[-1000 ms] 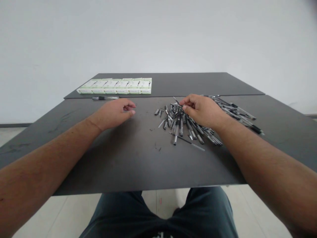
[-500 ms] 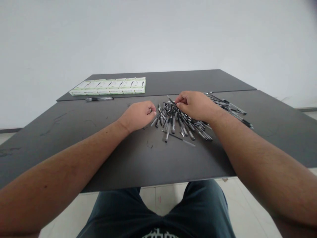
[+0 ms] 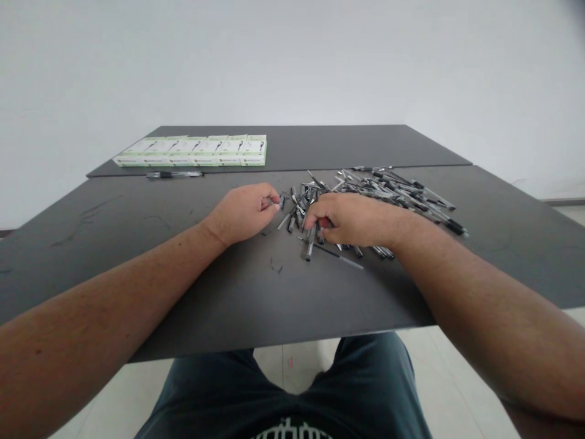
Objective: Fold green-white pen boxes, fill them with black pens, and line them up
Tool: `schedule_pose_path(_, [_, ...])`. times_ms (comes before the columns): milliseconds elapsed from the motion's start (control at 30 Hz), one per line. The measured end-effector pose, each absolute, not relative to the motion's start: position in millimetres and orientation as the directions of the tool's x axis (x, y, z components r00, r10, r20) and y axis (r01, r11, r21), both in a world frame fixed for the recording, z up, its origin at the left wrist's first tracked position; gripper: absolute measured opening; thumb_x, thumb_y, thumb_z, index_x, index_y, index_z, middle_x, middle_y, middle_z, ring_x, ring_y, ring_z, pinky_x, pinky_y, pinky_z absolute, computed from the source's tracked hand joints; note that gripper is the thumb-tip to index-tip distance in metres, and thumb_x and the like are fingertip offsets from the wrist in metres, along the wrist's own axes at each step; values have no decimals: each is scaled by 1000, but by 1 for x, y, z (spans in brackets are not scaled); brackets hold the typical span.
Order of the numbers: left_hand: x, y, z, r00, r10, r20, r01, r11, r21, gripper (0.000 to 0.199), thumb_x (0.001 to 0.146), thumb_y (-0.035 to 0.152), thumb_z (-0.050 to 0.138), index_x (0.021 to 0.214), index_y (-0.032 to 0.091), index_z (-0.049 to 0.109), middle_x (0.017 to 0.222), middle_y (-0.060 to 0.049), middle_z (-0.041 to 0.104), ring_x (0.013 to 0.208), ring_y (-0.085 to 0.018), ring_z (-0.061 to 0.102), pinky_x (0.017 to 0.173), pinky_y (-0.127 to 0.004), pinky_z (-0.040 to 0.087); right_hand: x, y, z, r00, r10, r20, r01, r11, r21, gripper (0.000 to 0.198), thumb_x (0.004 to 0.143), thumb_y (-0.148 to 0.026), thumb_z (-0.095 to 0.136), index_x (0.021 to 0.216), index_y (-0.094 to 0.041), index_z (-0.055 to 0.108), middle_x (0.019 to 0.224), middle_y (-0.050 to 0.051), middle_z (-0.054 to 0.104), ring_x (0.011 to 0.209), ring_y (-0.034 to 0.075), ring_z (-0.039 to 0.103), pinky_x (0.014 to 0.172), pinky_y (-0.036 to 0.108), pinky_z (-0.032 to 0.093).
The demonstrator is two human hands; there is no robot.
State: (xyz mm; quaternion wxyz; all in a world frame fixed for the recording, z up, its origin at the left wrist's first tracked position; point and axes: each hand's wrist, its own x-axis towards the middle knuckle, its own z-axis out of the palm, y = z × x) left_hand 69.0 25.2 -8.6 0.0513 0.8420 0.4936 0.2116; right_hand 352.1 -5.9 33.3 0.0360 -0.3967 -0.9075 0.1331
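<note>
A loose heap of black-and-clear pens (image 3: 406, 195) and pen parts spreads over the table. My right hand (image 3: 356, 218) is over the heap's near left side, thumb and forefinger parted above a clear pen barrel (image 3: 311, 244); some of its fingers are hidden. Just left of the heap, my left hand (image 3: 242, 210) is closed, thumb against the curled fingers. Whatever is pinched there is too small to make out. In front of the heap lies a thin refill-like stick (image 3: 340, 257), dark at one end and pale at the other.
A row of white-and-green boxes (image 3: 196, 151) printed with a pen stands at the back left. Black-and-clear pens (image 3: 175, 175) lie before it. The dark table (image 3: 256, 299) has a seam across it and ends near my knees. A pale wall rises behind.
My right hand has come down nearer to me, from the heap's upper part to its near side, and its fingers have parted. My left hand has shifted slightly left, still closed.
</note>
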Motion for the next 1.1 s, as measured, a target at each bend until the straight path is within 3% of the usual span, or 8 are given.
schedule_pose_path(367, [75,24,-14,488,831,267,781,-552,291,37,99,37,62,121,18,84,88,-6,79,84,-26,75,88,-40,59,345,-6,28,-704,705,-88,699,665,-263,36,97,-5,74,120,-24,93,116,7,83,96,20,76,88,28,53])
schedule_pose_path(733, [77,22,-15,620,732,282,677,-681,281,40,103,32,58,130,16,82,126,-15,83,115,-31,79,110,-45,62,347,-7,28,-707,703,-75,694,668,-269,37,91,-8,75,121,-23,91,108,6,85,92,21,76,84,30,54])
schedule_pose_path(967, [79,24,-15,686,686,242,647,-727,230,45,108,34,53,137,18,83,136,-16,85,136,-36,76,126,-53,55,344,-10,33,-681,723,-121,726,643,-244,39,90,-10,75,124,-23,89,116,7,86,100,24,78,90,32,55])
schedule_pose_path(1100, [81,24,-15,708,672,219,641,-741,201,46,109,33,49,135,17,85,140,-16,85,138,-36,76,126,-55,54,343,-11,34,-665,736,-127,740,625,-249,38,89,-11,76,122,-24,90,110,6,87,94,23,78,84,31,55])
